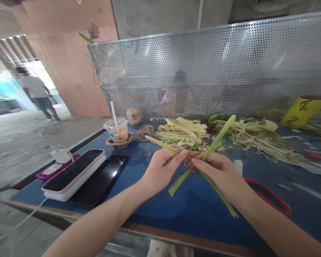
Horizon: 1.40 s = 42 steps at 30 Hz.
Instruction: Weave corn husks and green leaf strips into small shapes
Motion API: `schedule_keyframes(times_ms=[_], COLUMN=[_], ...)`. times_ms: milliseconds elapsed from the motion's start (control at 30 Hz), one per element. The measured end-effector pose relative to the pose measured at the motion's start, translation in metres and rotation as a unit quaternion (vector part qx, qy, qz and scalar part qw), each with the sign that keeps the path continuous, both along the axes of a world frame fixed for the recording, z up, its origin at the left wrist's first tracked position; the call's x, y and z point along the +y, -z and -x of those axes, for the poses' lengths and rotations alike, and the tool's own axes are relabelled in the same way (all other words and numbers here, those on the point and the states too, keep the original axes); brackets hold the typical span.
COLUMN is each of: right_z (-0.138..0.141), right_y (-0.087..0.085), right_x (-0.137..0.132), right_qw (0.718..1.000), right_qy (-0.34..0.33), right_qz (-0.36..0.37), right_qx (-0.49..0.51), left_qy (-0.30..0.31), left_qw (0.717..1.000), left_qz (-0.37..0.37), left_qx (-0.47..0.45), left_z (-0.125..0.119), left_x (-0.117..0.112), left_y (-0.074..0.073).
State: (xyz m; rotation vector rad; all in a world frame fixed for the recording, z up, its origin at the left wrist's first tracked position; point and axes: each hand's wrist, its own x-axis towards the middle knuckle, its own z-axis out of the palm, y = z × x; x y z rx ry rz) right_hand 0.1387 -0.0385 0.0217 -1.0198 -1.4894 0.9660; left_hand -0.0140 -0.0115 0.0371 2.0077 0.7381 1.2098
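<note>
Two long green leaf strips cross each other above the blue table [139, 200]. My left hand [163, 167] pinches one green strip [160, 143], which runs from the upper left down past my right wrist. My right hand [219, 169] pinches the other green strip [219, 135], which rises to the upper right and hangs down to the lower left. Both hands meet at the crossing point, fingertips touching. A pile of green and pale leaf strips [184, 134] lies on the table just beyond my hands.
A phone on a white block [75, 173] and a black phone [104, 180] lie at the left. A plastic cup with a straw [117, 132] stands behind them. A red loop [270, 196] lies right. A perforated metal screen [203, 67] backs the table; a person sits behind it, another walks far left.
</note>
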Motion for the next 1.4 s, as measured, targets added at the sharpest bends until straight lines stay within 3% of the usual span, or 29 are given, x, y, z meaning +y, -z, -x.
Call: schedule_keyframes(times_ms=[133, 267, 400, 567, 833, 1133, 1267, 1400], right_z=[-0.003, -0.010, -0.015, -0.011, -0.006, -0.009, -0.009, -0.008], right_y=[-0.003, -0.006, -0.007, -0.006, -0.007, -0.010, -0.010, -0.010], right_x=[-0.001, 0.000, 0.002, 0.002, -0.002, -0.004, -0.004, -0.004], right_qw=[0.999, 0.993, 0.990, 0.986, 0.959, 0.961, 0.976, 0.975], right_qy=[0.007, 0.000, 0.023, -0.005, 0.023, -0.006, -0.034, -0.040], right_qz=[-0.010, 0.015, -0.034, -0.037, -0.121, -0.092, -0.034, -0.024], right_qx=[-0.046, -0.116, -0.133, -0.165, -0.257, -0.262, -0.214, -0.215], left_qy=[-0.007, -0.005, -0.008, -0.010, 0.009, -0.026, 0.007, 0.081], left_qw=[1.000, 0.996, 0.990, 0.991, 0.991, 0.994, 0.995, 0.979], left_qz=[0.002, 0.063, 0.108, 0.118, 0.132, 0.104, 0.099, 0.188], left_qx=[-0.010, -0.065, -0.095, -0.069, 0.000, 0.014, 0.016, -0.009], left_z=[0.003, 0.007, 0.010, 0.009, 0.006, 0.001, 0.001, 0.001], left_x=[0.000, 0.006, 0.010, 0.006, 0.004, 0.003, 0.003, 0.008], left_y=[-0.002, -0.001, -0.001, -0.003, 0.004, 0.011, 0.008, 0.009])
